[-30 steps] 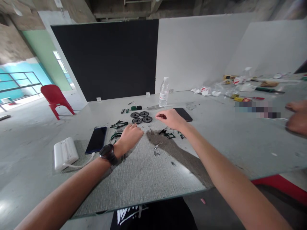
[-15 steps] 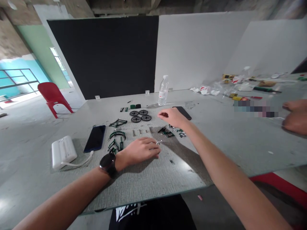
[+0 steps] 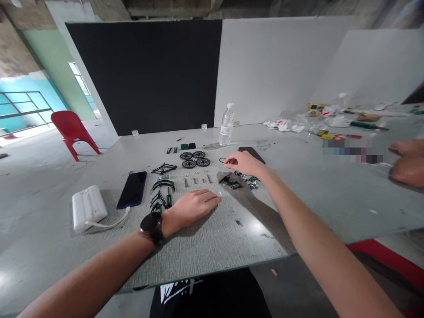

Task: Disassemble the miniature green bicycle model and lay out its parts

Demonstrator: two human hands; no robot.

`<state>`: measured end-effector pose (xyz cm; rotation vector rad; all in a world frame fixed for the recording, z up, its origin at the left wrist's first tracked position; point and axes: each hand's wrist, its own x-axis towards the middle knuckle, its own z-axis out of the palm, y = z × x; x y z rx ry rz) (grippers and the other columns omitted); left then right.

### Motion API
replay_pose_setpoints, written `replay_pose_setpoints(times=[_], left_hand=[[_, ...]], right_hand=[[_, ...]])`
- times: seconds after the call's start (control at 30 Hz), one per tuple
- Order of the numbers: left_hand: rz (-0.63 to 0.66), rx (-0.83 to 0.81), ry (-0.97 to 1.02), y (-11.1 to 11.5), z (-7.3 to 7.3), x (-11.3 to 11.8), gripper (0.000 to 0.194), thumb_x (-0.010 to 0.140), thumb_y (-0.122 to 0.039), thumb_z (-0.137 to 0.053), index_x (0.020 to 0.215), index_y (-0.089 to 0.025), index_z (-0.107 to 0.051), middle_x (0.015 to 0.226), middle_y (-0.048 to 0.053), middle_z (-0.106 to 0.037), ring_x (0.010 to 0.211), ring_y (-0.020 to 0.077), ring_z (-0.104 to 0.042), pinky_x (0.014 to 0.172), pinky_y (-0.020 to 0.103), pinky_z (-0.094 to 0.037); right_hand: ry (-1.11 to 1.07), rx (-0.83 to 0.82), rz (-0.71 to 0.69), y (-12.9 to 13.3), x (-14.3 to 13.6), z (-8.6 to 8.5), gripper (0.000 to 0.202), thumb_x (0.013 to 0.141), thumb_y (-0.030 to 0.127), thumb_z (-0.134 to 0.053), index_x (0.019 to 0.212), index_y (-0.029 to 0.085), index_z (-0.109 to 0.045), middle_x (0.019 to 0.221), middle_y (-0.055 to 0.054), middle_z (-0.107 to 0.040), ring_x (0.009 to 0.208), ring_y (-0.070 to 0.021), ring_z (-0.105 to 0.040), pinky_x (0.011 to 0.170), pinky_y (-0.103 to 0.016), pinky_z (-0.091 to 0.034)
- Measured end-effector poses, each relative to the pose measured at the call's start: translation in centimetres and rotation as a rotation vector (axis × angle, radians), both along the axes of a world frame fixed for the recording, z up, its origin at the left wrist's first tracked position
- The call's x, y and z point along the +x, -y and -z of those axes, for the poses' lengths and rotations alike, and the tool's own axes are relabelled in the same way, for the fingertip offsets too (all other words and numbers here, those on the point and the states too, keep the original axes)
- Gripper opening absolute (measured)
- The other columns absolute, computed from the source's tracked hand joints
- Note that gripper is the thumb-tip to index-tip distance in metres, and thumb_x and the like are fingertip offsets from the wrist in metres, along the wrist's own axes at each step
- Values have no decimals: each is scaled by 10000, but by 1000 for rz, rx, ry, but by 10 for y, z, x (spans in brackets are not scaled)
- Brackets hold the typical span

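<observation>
My left hand [image 3: 198, 205] rests low over the table, its fingers together, and what lies between them is too small to name. A small clear or silvery piece [image 3: 221, 193] is by its fingertips. Above the table, my right hand [image 3: 243, 162] is pinched beside a thin dark ring [image 3: 222, 160]; its fingertips are too small to read. Several black spoked wheels [image 3: 196, 160] lie beyond my hands. Screws [image 3: 198, 180] stand in a row nearer me. To their left are a dark frame [image 3: 164, 168] and curved green-black parts [image 3: 163, 185]. A pile of small parts [image 3: 233, 181] lies below my right hand.
A dark phone [image 3: 132, 190] and a white power bank [image 3: 88, 207] with a cable are at the left. A water bottle [image 3: 227, 125] stands at the back. Behind my right hand lies a black phone-like slab [image 3: 252, 154]. Another person's hand [image 3: 407, 163] is at the far right.
My right hand has shifted slightly right, and a thin ring now shows on the table beside it. The silvery piece at my left hand has come away from the fingers.
</observation>
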<state>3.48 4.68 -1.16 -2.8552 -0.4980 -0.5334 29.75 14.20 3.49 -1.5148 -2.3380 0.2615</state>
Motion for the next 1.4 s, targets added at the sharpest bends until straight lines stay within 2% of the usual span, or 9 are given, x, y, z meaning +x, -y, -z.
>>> replay_pose_setpoints(times=[0.17,0.27,0.4,0.67,0.8,0.97,1.03,1.2,1.4], left_hand=[[-137,-21,214,0,2,2,285,1040,-318,-487,1256,-147,-562,1022,82,-710,944,199,-665,811,340,-542],[-220,5,301,1,3,2,375,1002,-368,-567,1307,-155,-516,937,58,-712,876,197,-661,770,332,-517],[-226,34,373,1,3,1,442,991,-360,-595,1353,-154,-447,1003,72,-714,914,198,-658,808,339,-497],[-247,121,365,2,5,1,352,1026,-328,-529,1334,-172,-463,1087,88,-708,942,206,-646,804,342,-466],[-244,112,381,3,2,2,407,1016,-436,-523,1316,-163,-486,1220,110,-664,1102,232,-614,899,375,-474],[-109,155,103,0,4,3,315,1048,-326,-473,1294,-140,-539,1129,79,-696,1044,214,-629,887,366,-479],[-106,143,6,-1,5,3,282,1053,-277,-459,1278,-141,-559,1115,76,-700,1032,212,-630,882,368,-480],[-135,108,-74,1,6,1,265,1016,-141,-481,1266,-156,-567,1161,80,-683,1066,220,-611,888,374,-476],[-139,83,-95,3,4,1,279,1007,-150,-501,1282,-151,-552,1157,88,-673,1067,225,-605,867,372,-492]], right_hand=[[-175,-24,-68,5,-10,-4,229,847,362,-652,941,188,-768,859,-83,-756,803,-212,-668,774,-373,-491],[-338,-226,-230,15,-22,-11,299,826,424,-686,1018,203,-744,913,-71,-759,844,-205,-673,761,-352,-500],[-333,-577,-448,28,-40,-14,403,795,462,-725,1099,199,-693,901,-59,-750,823,-191,-668,710,-322,-492],[-389,-750,-539,37,-58,-8,507,711,409,-812,1139,207,-631,894,-39,-734,848,-206,-683,749,-334,-502],[-406,-625,-467,27,-39,-13,469,732,431,-793,1128,210,-673,1013,-71,-737,941,-223,-675,820,-360,-514],[-372,-70,-107,0,-6,-1,292,812,420,-692,1016,220,-753,1031,-90,-745,944,-243,-671,890,-425,-511],[-237,37,3,-8,0,9,247,825,353,-660,997,212,-767,983,-100,-754,905,-254,-678,876,-441,-510],[-45,20,10,-15,0,26,245,816,235,-628,1008,191,-775,975,-109,-762,897,-251,-692,868,-411,-505],[65,-58,37,-13,4,22,210,816,208,-631,952,201,-791,920,-95,-767,848,-241,-688,799,-375,-502]])
